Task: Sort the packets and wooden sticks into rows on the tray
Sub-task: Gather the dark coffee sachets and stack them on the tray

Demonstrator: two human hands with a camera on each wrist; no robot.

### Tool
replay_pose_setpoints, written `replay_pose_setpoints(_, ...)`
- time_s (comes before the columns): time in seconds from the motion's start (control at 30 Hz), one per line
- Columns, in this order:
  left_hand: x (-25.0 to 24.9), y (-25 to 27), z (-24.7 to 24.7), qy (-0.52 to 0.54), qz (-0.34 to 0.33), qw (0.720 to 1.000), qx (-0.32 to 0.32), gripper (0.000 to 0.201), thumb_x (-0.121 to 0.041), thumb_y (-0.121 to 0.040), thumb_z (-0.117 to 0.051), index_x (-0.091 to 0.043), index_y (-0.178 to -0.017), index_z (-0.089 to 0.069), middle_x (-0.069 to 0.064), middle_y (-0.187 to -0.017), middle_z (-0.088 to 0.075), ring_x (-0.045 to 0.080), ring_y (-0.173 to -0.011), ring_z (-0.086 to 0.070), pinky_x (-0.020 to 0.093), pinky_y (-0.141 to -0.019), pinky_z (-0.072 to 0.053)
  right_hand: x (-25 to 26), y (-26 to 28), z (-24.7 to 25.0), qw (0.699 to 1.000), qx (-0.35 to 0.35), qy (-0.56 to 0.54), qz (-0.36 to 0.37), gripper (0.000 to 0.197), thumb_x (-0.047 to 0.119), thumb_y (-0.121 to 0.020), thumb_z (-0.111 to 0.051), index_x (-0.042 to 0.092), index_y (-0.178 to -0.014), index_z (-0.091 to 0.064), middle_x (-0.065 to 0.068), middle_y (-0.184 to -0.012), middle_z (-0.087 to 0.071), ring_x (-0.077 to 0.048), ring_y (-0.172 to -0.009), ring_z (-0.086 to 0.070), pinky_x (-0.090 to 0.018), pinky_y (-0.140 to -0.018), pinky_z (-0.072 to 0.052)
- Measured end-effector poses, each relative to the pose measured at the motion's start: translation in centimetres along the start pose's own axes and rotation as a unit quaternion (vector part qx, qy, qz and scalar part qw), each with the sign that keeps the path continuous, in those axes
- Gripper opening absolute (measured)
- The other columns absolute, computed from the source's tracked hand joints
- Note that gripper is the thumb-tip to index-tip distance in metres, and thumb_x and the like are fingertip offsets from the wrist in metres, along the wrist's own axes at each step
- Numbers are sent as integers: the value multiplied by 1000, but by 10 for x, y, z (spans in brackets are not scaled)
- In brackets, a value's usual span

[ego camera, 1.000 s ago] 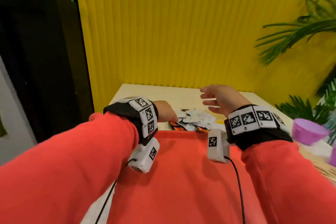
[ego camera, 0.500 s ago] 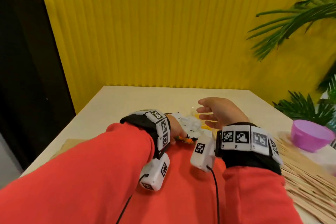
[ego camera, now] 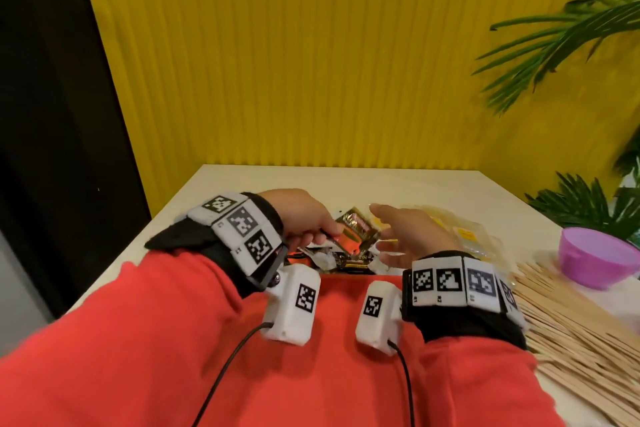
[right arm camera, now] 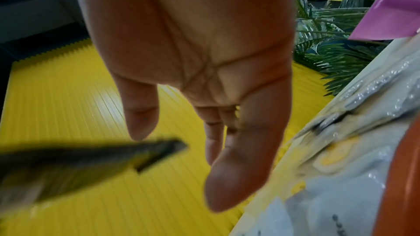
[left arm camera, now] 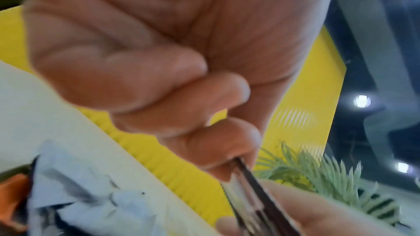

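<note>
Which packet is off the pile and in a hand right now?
The shiny gold-brown packet, pinched at its edge by the left hand and raised above the white packets lying flat; the right hand is open.

Staged studio corner: yellow ribbed backdrop (ego camera: 311, 62), potted palms (ego camera: 571, 28).

Left hand (ego camera: 304, 215) pinches a shiny gold-brown packet (ego camera: 355, 229) by its edge, lifted above the packet pile (ego camera: 343, 260) at the far end of the red tray (ego camera: 332, 322); right hand (ego camera: 408, 236) hovers just beside it, fingers spread. Wooden sticks (ego camera: 571, 322) lie heaped on the table (ego camera: 242, 184) to the right, near a purple bowl (ego camera: 599, 255)
</note>
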State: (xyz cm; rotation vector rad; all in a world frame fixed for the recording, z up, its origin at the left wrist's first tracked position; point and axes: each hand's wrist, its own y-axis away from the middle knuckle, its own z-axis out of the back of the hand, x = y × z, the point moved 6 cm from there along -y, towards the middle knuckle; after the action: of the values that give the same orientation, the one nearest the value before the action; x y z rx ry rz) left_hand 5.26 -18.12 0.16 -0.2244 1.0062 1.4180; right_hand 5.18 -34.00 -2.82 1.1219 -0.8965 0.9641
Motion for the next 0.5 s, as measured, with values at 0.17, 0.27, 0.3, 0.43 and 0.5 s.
replay_pose_setpoints(0.17,-17,-5,-2,71,-58,995,-38,21,-27,-94,-54,-13,-78,-53,-3,-60,-49,5,-45,-38,15,-42,-28,6,2,-16,987,67,-144,34,22,22,-87,-64,3,-99,-62,-12,-80,-61,-19,-65,-59,-22,-45,-49)
replay_pose_setpoints(0.27,-16,-13,-4,56,-49,996,-57,34,-37,-91,-56,-5,-102,-59,0,-77,-57,13,-63,-46,21,-56,-37,9,0,-7,987,15,-146,68,2,8,-85,-63,7,-85,-61,-10,-78,-62,-18,-66,-59,-23,-47,-46)
replay_pose_setpoints(0.3,-11,-17,-1,58,-36,995,-73,43,-42,-90,-56,-5,-112,-58,1,-88,-59,15,-72,-50,24,-63,-42,9,0,-2,987,-5,-138,75,6,6,-85,-63,8,-81,-59,-9,-76,-62,-18,-66,-58,-25,-50,-45)
replay_pose_setpoints(0.43,7,-22,16,-47,29,988,-146,48,-36,-96,-48,-5,-132,-47,10,-137,-48,26,-121,-49,32,-98,-41,9,0,13,984,-37,-154,86,13,5,-86,-61,11,-77,-54,-7,-74,-59,-16,-66,-55,-26,-53,-43)
replay_pose_setpoints(0.5,14,-26,15,-140,56,979,-134,44,-25,-99,-43,-1,-136,-43,11,-143,-43,26,-129,-44,29,-100,-37,9,-1,17,982,-38,-166,87,11,7,-87,-61,11,-79,-55,-6,-76,-60,-16,-66,-56,-26,-53,-43)
